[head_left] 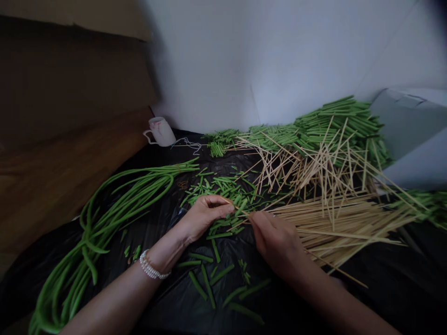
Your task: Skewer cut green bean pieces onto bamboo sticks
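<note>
My left hand (212,210), with a beaded bracelet (153,266) at the wrist, is pinched closed in the middle of the work area. A thin bamboo skewer (243,212) spans the small gap between its fingertips and my right hand (274,235), whose fingers are closed round the other end. Whether a bean piece is also in the left fingertips is too dim to tell. Below and behind the hands lies a loose heap of cut green bean pieces (223,185). Longer cut pieces (208,284) are scattered nearer to me.
Bare skewers (335,223) lie heaped at the right. Behind them, rows of skewered beans (338,123) are stacked against the white wall. A bundle of long beans (87,237) curls along the left. A white mug (162,132) stands at the back on black plastic sheeting (160,307).
</note>
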A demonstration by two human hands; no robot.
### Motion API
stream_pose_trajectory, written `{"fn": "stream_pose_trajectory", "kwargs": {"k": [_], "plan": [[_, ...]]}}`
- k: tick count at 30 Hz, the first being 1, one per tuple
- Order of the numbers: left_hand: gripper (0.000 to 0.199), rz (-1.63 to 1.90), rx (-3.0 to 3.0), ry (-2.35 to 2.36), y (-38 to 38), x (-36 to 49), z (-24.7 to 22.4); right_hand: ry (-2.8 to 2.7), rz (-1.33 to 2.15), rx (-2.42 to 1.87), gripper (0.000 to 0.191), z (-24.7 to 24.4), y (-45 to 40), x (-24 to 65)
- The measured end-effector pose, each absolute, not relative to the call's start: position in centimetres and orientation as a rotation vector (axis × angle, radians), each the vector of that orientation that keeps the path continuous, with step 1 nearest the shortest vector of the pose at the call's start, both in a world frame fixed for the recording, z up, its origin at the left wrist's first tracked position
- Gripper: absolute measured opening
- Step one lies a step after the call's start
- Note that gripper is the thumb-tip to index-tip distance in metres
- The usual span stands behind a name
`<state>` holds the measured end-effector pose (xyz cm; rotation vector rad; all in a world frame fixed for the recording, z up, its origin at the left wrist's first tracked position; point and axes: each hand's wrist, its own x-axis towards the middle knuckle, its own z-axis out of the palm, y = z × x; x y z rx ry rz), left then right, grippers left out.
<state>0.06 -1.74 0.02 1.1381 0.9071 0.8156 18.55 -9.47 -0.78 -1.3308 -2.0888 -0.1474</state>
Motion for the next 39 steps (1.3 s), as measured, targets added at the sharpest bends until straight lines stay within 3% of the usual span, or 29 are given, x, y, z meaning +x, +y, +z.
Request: {"fn": "stream_pose_trajectory", "kwargs": {"k": [9,15,22,30,39], "plan": [[0.014,0.778,1.166,0.917,-2.2,0.6,0.3,-1.969,0.271,-1.362,0.017,-1.0,-9.1,18.4],[0.017,0.818,1.205,0.909,-1.9,0.2,0.3,-1.984,0.241,-1.391,0.018,-0.8,-8.9,18.8],[0.026,1.124,1.47,1.193,0.5,-1.9,0.6,-1.771,0.044,-1.399,0.014,0.6,-8.0,20.4],[0.018,0.874,2.349,1.365,0.6,-2.1,-1.0,-1.782,0.065,-1.41,0.012,0.6,-7.9,20.3],[0.013,0.651,2.589,1.485,-0.3,-2.2,-0.3,-1.824,0.093,-1.396,0.012,-0.2,-7.8,20.1]]}}
